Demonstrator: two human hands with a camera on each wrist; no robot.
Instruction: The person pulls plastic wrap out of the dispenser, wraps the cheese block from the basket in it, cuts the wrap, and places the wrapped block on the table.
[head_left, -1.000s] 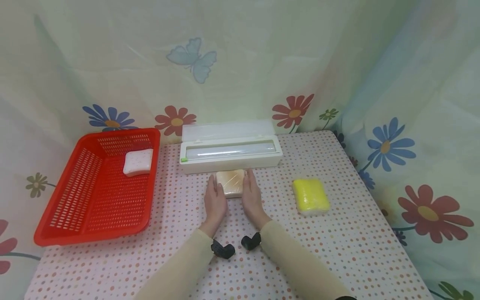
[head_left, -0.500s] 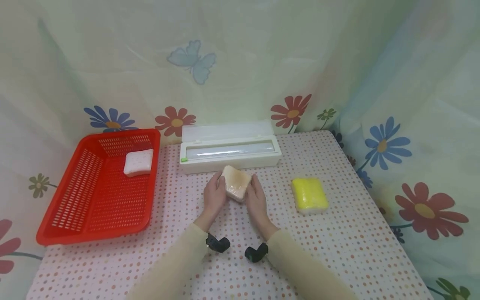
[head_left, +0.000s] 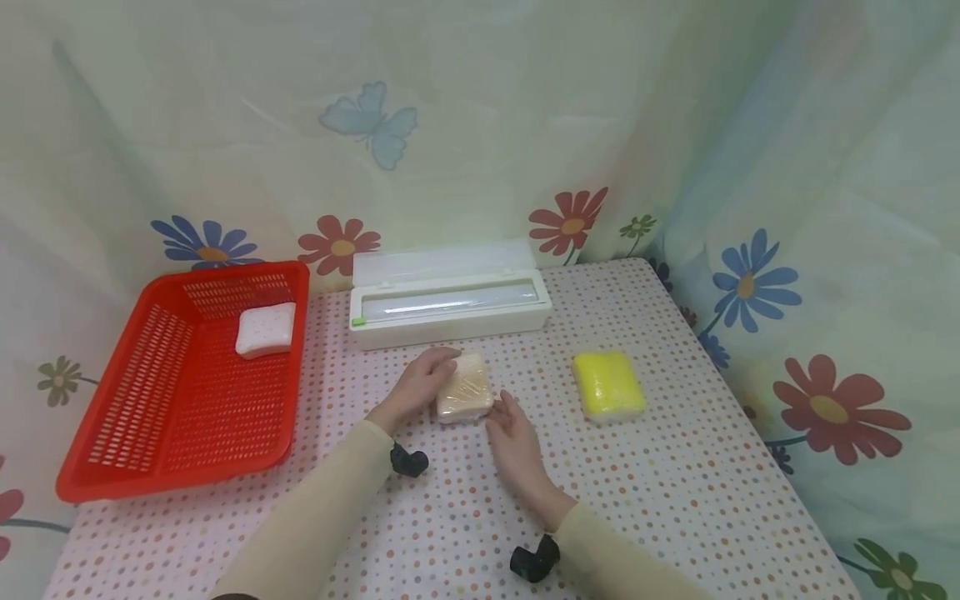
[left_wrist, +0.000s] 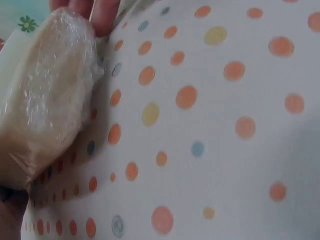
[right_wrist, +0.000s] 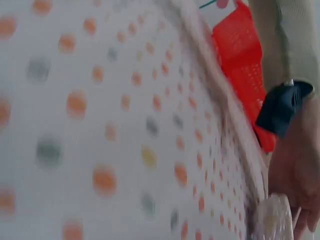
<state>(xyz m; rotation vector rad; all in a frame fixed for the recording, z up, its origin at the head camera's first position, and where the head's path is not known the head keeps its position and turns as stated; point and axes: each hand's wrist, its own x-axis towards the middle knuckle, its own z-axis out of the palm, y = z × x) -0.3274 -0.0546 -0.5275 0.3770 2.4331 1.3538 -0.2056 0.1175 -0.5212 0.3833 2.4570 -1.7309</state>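
Note:
A bread slice point(head_left: 465, 392) in shiny cling film, pale with a tan face, is in front of the film dispenser. My left hand point(head_left: 418, 385) grips it from its left and far side. In the left wrist view the wrapped bread point(left_wrist: 55, 80) shows large, with fingertips beyond it and part of the hand at lower left. My right hand point(head_left: 516, 442) is at the bread's near right corner, fingers loosely bent, fingertips right at the wrapped edge. The right wrist view catches only the left hand point(right_wrist: 295, 160) and a bit of the wrapped bread point(right_wrist: 274, 220).
A white cling film dispenser point(head_left: 450, 325) stands behind, lid raised, a roll inside. On the left, a red plastic basket point(head_left: 296, 400) holds a white, speckled bread-shaped piece point(head_left: 266, 329). A yellow film-wrapped block point(head_left: 609, 385) lies at right on the dotted tablecloth point(head_left: 675, 467).
The wrapped bread was between both hands, then turned and came nearer. Now the left hand has shifted over its far left side, and the right hand has drawn back toward the near corner.

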